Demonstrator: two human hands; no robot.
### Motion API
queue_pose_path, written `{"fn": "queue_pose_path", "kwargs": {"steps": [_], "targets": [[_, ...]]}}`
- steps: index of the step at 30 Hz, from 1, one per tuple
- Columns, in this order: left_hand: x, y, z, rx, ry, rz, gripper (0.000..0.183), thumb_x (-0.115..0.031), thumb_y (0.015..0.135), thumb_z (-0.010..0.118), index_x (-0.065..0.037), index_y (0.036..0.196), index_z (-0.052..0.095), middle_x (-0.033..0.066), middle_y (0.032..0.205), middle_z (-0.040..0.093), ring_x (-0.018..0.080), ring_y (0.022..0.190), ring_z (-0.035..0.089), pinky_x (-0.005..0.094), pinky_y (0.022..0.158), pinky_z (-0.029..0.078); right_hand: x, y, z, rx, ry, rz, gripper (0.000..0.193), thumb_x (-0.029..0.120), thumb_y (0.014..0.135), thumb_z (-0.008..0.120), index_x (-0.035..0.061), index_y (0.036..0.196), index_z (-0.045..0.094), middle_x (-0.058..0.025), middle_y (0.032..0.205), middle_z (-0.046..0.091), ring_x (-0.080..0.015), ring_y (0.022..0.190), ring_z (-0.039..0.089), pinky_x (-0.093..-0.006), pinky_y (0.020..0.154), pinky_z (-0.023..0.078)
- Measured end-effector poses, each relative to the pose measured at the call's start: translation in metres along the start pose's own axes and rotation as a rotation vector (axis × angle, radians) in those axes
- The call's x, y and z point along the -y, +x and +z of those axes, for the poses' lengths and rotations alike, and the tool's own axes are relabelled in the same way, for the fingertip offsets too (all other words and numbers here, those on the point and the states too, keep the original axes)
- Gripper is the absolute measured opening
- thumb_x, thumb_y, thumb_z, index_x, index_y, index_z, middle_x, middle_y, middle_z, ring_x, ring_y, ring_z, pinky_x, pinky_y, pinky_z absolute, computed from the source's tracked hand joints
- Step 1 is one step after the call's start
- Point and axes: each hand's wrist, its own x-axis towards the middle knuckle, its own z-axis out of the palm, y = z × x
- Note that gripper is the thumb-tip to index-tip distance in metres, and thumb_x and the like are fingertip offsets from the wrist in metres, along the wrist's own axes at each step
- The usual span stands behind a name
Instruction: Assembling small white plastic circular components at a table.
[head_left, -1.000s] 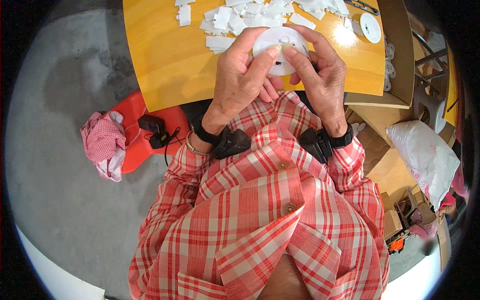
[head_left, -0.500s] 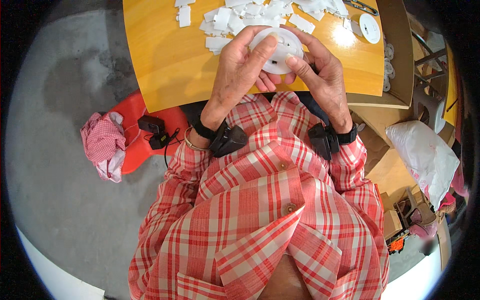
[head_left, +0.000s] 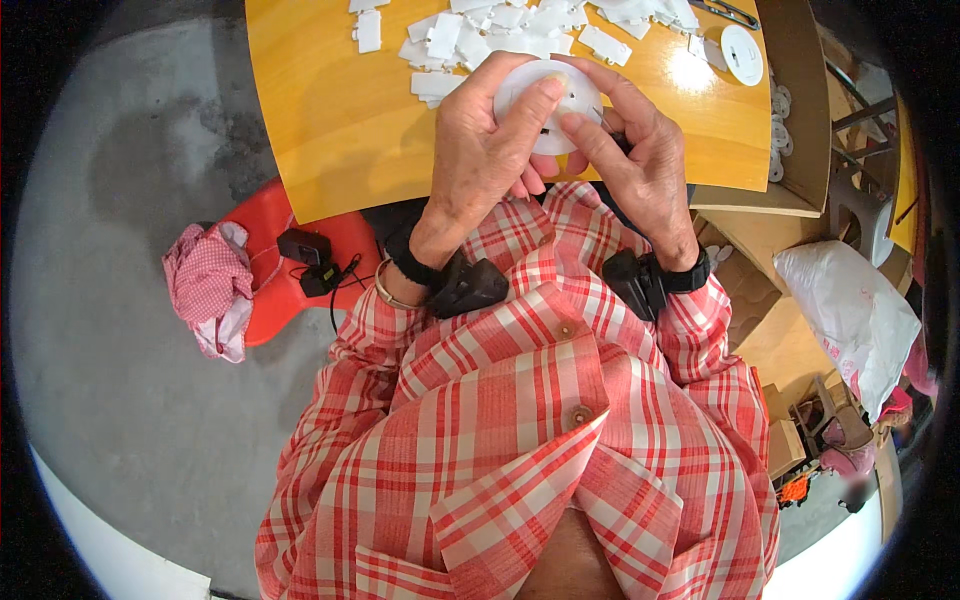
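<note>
Between both hands, over the near part of the table, is a round white plastic disc [head_left: 524, 80] with small dark slots and holes. My left hand [head_left: 487, 135] grips its left side, the thumb pressed on the top face and the fingertips showing below. My right hand [head_left: 635, 140] holds the right side, its thumb on the face near the lower edge and its fingers behind. Beyond them lies a pile of flat white plastic pieces [head_left: 460, 42] with small tabs. A second white disc [head_left: 741, 56] rests at the table's right edge.
The yellow wooden table [head_left: 330, 130] ends just before my body. Right of it stands a cardboard box [head_left: 800, 185] with several white round parts. A dark pair of tweezers or similar tool [head_left: 728, 13] lies at the far right. On my left is a red stool [head_left: 262, 318] with cloth and black adapters.
The disc has shifted and tilted slightly in my hands. My thumbs have moved a little over its face, and both wrists have turned slightly.
</note>
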Motion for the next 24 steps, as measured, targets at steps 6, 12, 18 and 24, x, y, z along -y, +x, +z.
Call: {"fn": "queue_pose_path", "kwargs": {"steps": [6,12,18,24], "targets": [[0.002,0.003,0.0,-0.018,-0.006,0.0,0.031,-0.028,0.09,0.056,-0.003,0.107,0.056,0.0079,0.066,0.06,0.0098,0.04,0.054,0.0198,0.031,0.039,-0.002,0.001,0.002,-0.017,-0.045,-0.011,0.039,0.012,0.086,0.059,0.0014,0.123,0.052,-0.0061,0.066,0.059,-0.0092,0.059,0.057,-0.0243,0.052,0.045],[0.001,0.007,-0.012,0.133,-0.194,-0.097,0.033,-0.027,0.093,0.051,0.0,0.113,0.05,0.0107,0.07,0.062,0.0118,0.048,0.059,0.0202,0.036,0.045,-0.007,0.007,-0.006,0.061,0.121,0.044,0.036,0.012,0.09,0.055,0.0024,0.125,0.051,-0.0024,0.069,0.058,-0.0072,0.059,0.053,-0.0228,0.055,0.044],[-0.001,0.008,-0.014,0.185,-0.126,-0.054,0.033,-0.024,0.093,0.052,0.002,0.114,0.048,0.0124,0.073,0.063,0.0131,0.05,0.061,0.0212,0.038,0.047,-0.009,0.007,-0.007,0.058,0.139,0.027,0.035,0.012,0.092,0.053,0.0013,0.125,0.05,-0.002,0.071,0.058,-0.007,0.063,0.053,-0.0221,0.058,0.044],[0.001,0.007,-0.011,0.143,-0.101,-0.027,0.033,-0.021,0.09,0.056,0.002,0.113,0.049,0.0119,0.072,0.064,0.0124,0.047,0.059,0.0208,0.037,0.046,-0.006,0.008,-0.003,0.024,0.103,-0.017,0.035,0.011,0.092,0.052,0.0014,0.125,0.049,-0.0023,0.071,0.058,-0.0071,0.062,0.052,-0.0221,0.056,0.044]]}}
